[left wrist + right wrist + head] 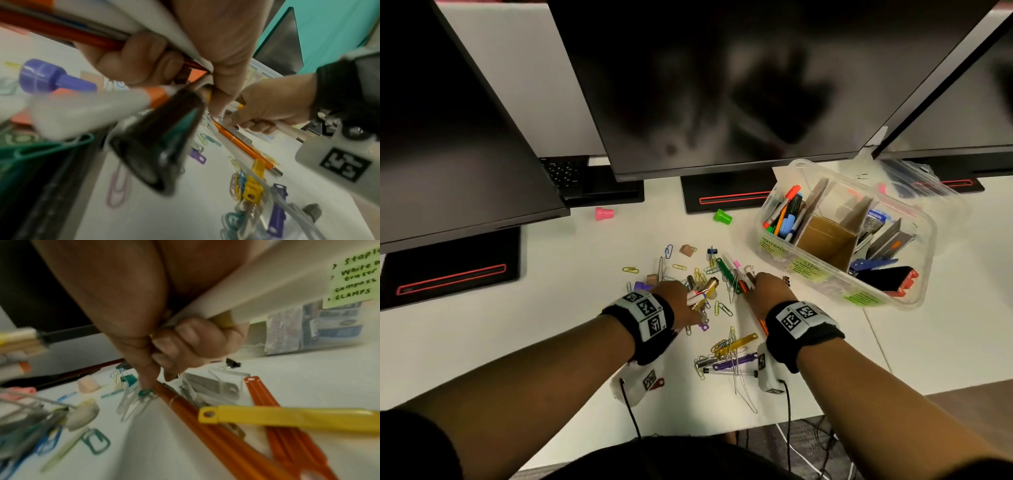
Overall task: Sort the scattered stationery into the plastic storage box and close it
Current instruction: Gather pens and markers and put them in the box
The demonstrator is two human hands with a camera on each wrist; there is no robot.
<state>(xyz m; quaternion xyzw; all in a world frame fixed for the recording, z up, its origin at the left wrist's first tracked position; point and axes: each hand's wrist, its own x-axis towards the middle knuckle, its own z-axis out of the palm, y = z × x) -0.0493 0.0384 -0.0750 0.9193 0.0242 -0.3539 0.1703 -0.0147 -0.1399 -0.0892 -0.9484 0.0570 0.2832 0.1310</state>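
Coloured paper clips (719, 308), pens and clamps lie scattered on the white desk (551, 325). My left hand (681, 301) grips a bundle of pens (702, 293); in the left wrist view its fingers (139, 56) curl round white and red barrels. My right hand (767, 291) grips several pens (739, 277) in a fist, and its fingertips (156, 369) touch an orange pen (205, 418) on the desk. The clear plastic storage box (784, 253) stands open to the right, with markers (784, 212) in its left compartment.
Three dark monitors (722, 85) stand along the back on black bases. A pink cap (604, 213) and a green cap (722, 216) lie behind the pile. A yellow clamp (287, 417) and an orange clamp (287, 434) lie near my right wrist. The box lid (914, 181) lies behind the box.
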